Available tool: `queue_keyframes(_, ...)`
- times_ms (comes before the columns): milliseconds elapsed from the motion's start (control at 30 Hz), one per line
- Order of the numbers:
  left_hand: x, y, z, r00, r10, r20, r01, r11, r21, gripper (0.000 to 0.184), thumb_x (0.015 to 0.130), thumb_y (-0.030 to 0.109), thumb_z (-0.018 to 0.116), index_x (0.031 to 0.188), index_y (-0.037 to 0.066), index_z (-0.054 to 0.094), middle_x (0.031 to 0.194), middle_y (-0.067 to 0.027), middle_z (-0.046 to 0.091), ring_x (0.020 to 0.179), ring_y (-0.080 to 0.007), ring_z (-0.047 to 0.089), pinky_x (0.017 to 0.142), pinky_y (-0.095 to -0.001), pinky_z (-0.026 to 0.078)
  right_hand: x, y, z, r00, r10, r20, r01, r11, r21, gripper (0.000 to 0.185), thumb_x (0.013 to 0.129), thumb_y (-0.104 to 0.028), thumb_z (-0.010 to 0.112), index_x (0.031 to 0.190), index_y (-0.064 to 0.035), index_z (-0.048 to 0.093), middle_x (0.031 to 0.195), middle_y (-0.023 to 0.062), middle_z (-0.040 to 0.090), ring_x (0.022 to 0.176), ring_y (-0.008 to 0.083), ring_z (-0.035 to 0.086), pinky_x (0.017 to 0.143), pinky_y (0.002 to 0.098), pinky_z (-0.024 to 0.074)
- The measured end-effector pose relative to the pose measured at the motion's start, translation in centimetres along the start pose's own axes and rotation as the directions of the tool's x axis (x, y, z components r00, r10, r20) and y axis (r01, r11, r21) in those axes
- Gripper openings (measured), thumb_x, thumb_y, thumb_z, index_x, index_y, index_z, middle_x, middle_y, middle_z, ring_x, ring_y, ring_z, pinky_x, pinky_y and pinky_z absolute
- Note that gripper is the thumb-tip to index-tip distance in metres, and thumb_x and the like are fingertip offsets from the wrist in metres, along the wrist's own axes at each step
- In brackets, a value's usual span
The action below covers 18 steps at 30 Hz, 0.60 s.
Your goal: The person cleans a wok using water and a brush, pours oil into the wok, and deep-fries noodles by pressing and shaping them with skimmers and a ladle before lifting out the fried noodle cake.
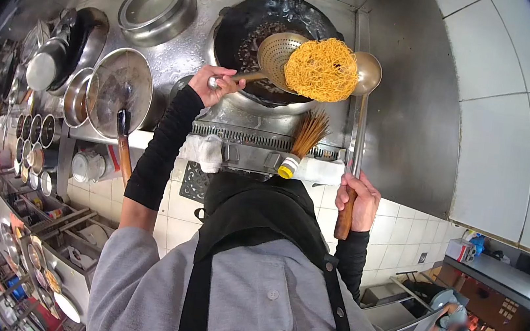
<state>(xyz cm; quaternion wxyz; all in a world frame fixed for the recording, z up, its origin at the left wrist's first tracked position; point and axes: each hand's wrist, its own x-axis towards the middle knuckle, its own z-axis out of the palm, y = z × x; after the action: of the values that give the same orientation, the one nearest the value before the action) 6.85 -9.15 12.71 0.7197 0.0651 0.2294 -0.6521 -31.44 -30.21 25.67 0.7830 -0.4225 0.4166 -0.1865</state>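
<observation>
My left hand (216,87) is closed around the handle of a perforated skimmer (277,51), held above a black wok (234,42). A round cake of golden noodles (322,70) lies across the skimmer's right side and reaches to the ladle's bowl. With my right hand (361,200) I grip the wooden handle of a long metal ladle (360,131), its bowl just right of the noodles. Dark liquid with bits in it shows at the bottom of the wok. A bamboo wok brush (308,134) with a yellow-and-white end rests at the stove's front edge.
Left of the wok stands a metal pot (154,13). Nearer me is a wide round strainer (105,93) with another wooden handle across it. A folded white cloth (204,151) lies on the front ledge. A metal wall (411,104) bounds the right side. Another person (454,321) is far off at lower right.
</observation>
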Motion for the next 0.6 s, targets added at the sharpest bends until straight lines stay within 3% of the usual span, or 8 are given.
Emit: queue_keyframes(600,-7.2,-6.9,0.2,0.901,0.423,0.098,-0.42,0.906,-0.047,0.038,0.095,-0.002,0.047,0.123,-0.019,0.028,0.111,-0.0269,0.045,0.067,-0.0085,0.045,0.049,-0.0168,0.04,3.8,-1.7,4.1,0.967,-0.015,0.253,0.05,0.99,-0.134,0.011,0.088,-0.002,0.065,0.09,0.0053,0.058,0.073,0.0092,0.056,0.049,0.015,0.051,0.038,0.0295,0.0409)
